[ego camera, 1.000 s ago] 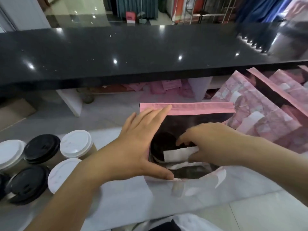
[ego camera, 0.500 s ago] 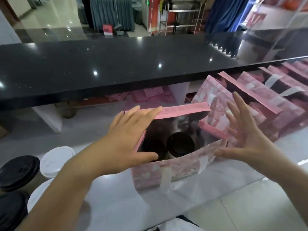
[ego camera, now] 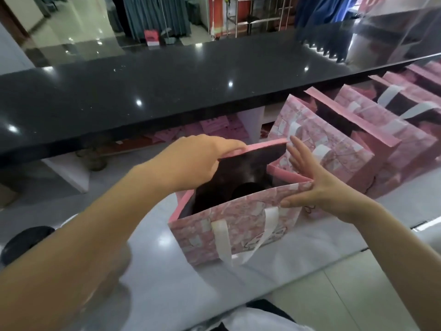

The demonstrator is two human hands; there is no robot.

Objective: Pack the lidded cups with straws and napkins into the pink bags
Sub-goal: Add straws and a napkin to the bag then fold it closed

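Observation:
A pink patterned bag with white ribbon handles stands open on the white counter in front of me. Inside it the black lid of a cup shows in the dark; the rest of the contents are hidden. My left hand grips the bag's far rim, fingers curled over the pink edge. My right hand lies flat against the bag's right side with straight, spread fingers, thumb on the near wall's top corner.
Several more pink bags stand in a row to the right. A black-lidded cup sits at the far left, partly behind my left forearm. A black countertop runs across above. The counter's front edge is near my body.
My left hand went from flat against the bag's left side to gripping its far rim. My right hand closed in and now presses the right side. The view shifted, so the bag sits further right.

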